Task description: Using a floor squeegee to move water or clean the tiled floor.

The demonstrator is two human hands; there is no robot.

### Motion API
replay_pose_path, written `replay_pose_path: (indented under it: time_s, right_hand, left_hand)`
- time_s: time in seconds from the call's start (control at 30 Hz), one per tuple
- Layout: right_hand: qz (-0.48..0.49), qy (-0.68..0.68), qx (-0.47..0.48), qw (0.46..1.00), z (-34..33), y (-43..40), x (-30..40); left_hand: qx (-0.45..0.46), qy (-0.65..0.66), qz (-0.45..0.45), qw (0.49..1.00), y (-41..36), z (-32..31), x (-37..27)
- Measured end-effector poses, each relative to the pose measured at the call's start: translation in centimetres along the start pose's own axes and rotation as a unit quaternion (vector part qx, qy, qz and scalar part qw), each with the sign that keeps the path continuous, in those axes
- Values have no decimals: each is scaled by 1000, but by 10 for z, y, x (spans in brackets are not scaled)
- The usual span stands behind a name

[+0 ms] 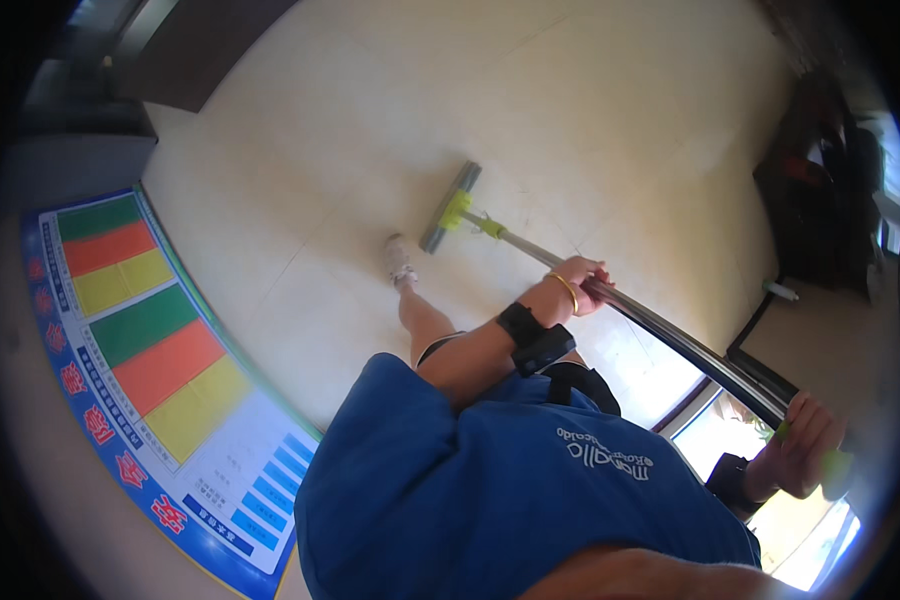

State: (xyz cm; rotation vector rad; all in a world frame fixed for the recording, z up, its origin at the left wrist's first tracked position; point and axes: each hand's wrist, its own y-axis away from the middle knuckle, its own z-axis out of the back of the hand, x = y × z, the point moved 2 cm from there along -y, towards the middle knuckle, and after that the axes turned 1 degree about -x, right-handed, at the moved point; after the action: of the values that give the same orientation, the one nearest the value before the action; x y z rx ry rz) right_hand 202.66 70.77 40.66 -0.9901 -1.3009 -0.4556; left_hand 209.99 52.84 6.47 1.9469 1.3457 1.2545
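Observation:
My left hand [585,283] is wrapped around the metal pole [675,326] of a sponge mop, partway along it. It wears a gold bangle and a black wrist strap with a small box. My right hand [806,442], at far right, grips the pole near its blurred lime-green end [836,466]. The pole slants down to a lime-green bracket [456,210] and a grey mop head [435,232]. That head appears to rest on the floor, just right of my light-coloured shoe [399,262].
Pale tiled floor [360,135] stretches ahead. On the left wall hangs a large coloured board [195,405] bearing writing. Dark furniture [202,45] stands at upper left, and black items [810,180] are heaped at right. Bright light comes through a doorway or window [727,427] at lower right.

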Motion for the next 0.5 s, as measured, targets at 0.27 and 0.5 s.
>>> replay_pose_path:
  time_s: [0.27,0.5]
  right_hand:
    - [84,31,54,995,-172,-43,-89]
    - [-5,84,204,975,-421,-78,-263]
  left_hand:
    - [122,-28,-127,984,116,19,-232]
    - [58,-69,-431,898,204,50,-491]
